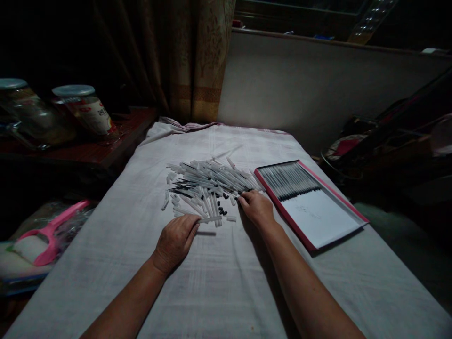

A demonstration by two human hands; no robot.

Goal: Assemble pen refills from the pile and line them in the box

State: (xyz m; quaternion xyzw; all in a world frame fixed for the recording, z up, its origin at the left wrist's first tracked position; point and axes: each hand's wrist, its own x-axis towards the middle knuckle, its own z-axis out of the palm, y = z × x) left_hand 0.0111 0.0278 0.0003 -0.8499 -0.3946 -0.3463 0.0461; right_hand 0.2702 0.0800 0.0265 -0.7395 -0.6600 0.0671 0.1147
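A heap of clear plastic pen barrels, thin black refills and small black caps (205, 186) lies on a white cloth (219, 278). My left hand (175, 241) hovers just below the heap, fingers pinched on one clear pen barrel (211, 219) that sticks out to the right. At the heap's right edge, my right hand (257, 207) rests with its fingers curled and its tips among the small parts; what they hold is too small to make out. A flat red-edged box (348, 209) to the right holds a row of assembled pens (290, 181).
Two lidded jars (86, 110) stand on a dark wooden shelf at the left. A pink plastic tool (52, 230) lies on bags lower left. A curtain (197, 61) hangs behind; dark clutter and bags (388, 136) sit at the right.
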